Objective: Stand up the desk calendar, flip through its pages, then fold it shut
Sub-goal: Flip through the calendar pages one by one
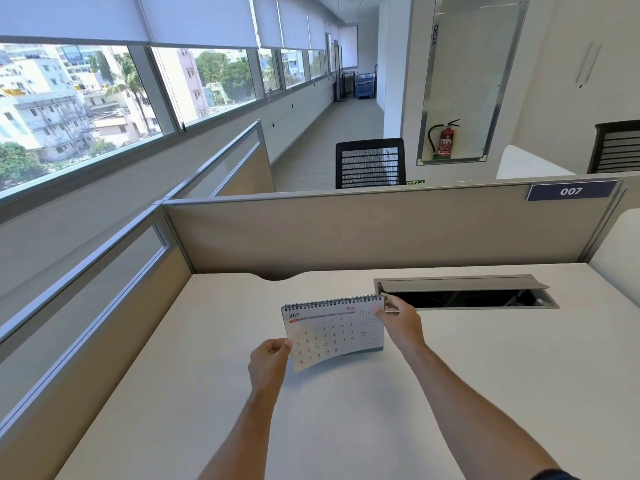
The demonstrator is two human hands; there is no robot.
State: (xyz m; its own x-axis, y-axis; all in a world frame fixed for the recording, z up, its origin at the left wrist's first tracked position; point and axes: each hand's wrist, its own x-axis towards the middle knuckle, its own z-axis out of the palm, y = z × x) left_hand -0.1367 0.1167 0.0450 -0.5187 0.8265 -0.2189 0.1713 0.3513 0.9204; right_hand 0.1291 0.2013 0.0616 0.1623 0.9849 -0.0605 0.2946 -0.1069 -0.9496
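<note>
Calendar upright at July, both hands on it

The desk calendar (334,332) stands on the white desk (450,393), just in front of the open cable hatch (467,297), its spiral binding on top and the July 2026 page facing the camera. The left hand (268,363) pinches that page's lower left edge — the sheet lifts and curls off the stand. The right hand (398,322) grips the top right corner by the binding, fingers closed on it
</note>
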